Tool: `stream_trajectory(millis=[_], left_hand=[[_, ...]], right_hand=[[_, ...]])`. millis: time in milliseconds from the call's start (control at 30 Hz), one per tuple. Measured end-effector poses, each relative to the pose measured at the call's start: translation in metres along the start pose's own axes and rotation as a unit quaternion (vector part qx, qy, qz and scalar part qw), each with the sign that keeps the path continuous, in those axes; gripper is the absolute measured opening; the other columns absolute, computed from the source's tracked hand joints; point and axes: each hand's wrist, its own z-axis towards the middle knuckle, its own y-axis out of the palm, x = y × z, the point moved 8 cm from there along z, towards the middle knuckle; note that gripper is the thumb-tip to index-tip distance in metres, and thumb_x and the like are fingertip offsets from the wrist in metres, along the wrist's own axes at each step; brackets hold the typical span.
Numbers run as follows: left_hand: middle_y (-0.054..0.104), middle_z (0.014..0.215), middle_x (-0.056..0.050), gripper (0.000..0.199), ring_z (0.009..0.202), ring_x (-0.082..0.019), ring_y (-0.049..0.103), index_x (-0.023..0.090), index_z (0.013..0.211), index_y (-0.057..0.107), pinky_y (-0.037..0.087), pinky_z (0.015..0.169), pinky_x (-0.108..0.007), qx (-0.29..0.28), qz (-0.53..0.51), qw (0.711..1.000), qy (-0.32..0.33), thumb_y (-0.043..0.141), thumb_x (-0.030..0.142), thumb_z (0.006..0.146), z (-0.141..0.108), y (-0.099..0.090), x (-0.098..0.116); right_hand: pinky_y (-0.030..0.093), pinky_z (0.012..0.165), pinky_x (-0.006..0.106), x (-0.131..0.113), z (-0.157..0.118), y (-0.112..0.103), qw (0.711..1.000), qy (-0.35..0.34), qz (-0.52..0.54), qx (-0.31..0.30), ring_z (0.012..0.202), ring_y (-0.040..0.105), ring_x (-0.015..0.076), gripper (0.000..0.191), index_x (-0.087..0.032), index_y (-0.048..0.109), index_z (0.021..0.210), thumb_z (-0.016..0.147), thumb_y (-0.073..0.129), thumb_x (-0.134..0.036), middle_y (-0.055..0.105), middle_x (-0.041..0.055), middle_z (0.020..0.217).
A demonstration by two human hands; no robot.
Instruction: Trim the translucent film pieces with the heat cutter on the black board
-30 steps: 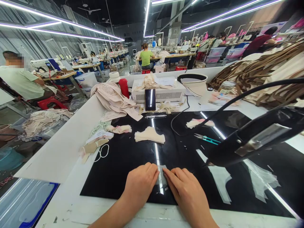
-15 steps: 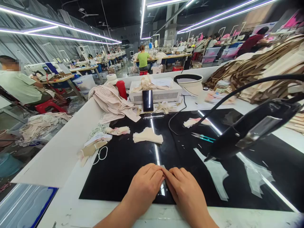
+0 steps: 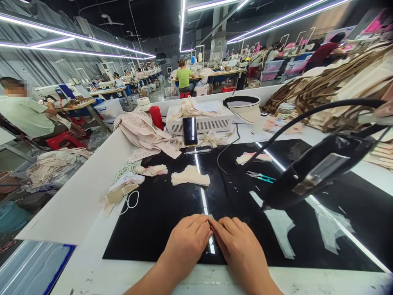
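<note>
Over the front of a black mat (image 3: pixel 147 229), my left hand (image 3: pixel 187 241) and my right hand (image 3: pixel 241 246) meet at the fingertips. Both are closed, with thumbs and fingers pressed together. A small pale sliver (image 3: pixel 210 216) shows at the fingertips, but the hands hide most of it and I cannot tell its kind. To the right lie translucent white cut pieces (image 3: pixel 281 231). Above them hangs a black corded tool (image 3: pixel 313 172), tip pointing down and left. Beyond the hands sits a small stack of cream fabric pieces (image 3: pixel 190 176).
Teal-handled thread snips (image 3: pixel 260 177) lie near the tool. Farther back are a pen (image 3: pixel 198 151), a phone (image 3: pixel 190 130) leaning on a white vented box (image 3: pixel 199 125), and heaped beige fabric (image 3: pixel 144 131). White cord loops (image 3: pixel 132 199) lie left. Other people sit at sewing stations beyond.
The view has shifted slightly. The hanging black tool has swung a little left and down. My two hands keep almost the same pose, fingertips together.
</note>
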Motion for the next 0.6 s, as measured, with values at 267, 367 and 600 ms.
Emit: stream_trajectory(millis=[267, 367, 600], left_hand=[[0.077, 0.117, -0.01, 0.029, 0.108, -0.022, 0.075, 0.011, 0.12, 0.065, 0.065, 0.091, -0.037, -0.024, 0.026, 0.999, 0.011, 0.044, 0.029, 0.11, -0.002, 0.003, 0.004], [0.077, 0.117, -0.011, 0.031, 0.109, -0.022, 0.074, 0.011, 0.118, 0.066, 0.065, 0.092, -0.037, -0.025, 0.028, 0.999, 0.018, 0.046, 0.032, 0.109, -0.003, 0.005, 0.007], [0.076, 0.117, -0.013, 0.032, 0.109, -0.023, 0.074, 0.008, 0.118, 0.066, 0.065, 0.09, -0.037, -0.009, 0.046, 0.998, 0.036, 0.047, 0.032, 0.109, -0.004, 0.009, 0.013]], right_hand=[[0.048, 0.07, 0.036, 0.018, -0.014, -0.033, 0.999, -0.018, 0.024, 0.02, 0.079, 0.066, 0.0209, 0.031, -0.018, 0.073, 0.113, 0.108, 0.044, -0.026, 0.075, 0.0068, 0.094], [0.053, 0.084, 0.036, 0.053, -0.03, -0.064, 0.995, 0.028, 0.069, 0.06, 0.091, 0.07, 0.0221, 0.027, -0.024, 0.071, 0.118, 0.105, 0.051, -0.038, 0.076, 0.0054, 0.1], [0.06, 0.061, 0.043, 0.156, -0.032, -0.1, 0.934, 0.309, 0.144, 0.106, 0.073, 0.076, 0.0304, 0.055, -0.03, 0.063, 0.114, 0.08, 0.067, -0.073, 0.077, 0.0088, 0.096]])
